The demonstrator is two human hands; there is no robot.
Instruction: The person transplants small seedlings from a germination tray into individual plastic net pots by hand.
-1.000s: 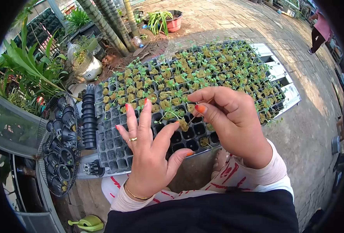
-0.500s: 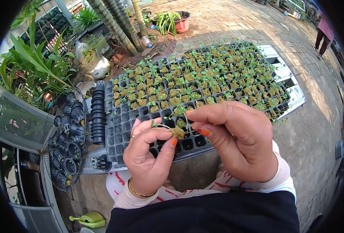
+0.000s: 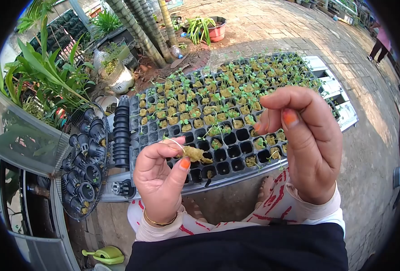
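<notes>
My left hand [image 3: 161, 180] pinches a seedling plug [image 3: 194, 154] between thumb and fingers. The plug is a torn, yellowish-brown clump of growing medium. A thin pale stem [image 3: 175, 143] curves from it over my fingers. My right hand [image 3: 306, 140] is raised to the right, apart from the plug, with curled fingers. Whatever may lie between its fingertips is hidden. Beneath both hands is the black seedling tray [image 3: 227, 152]. Many far cells hold brown plugs with green sprouts; several near cells have no plug.
A wire basket [image 3: 58, 174] of black net cups stands at the left. Beside the tray lie a stack of black net cups [image 3: 121, 135] and a single net cup [image 3: 123, 188]. A green watering can [image 3: 107, 255] sits below left. A person [image 3: 382, 43] is at the far right.
My right hand has moved away from the plug, up and to the right. My left hand has shifted slightly left with the plug, which now shows longer. The view has shifted slightly.
</notes>
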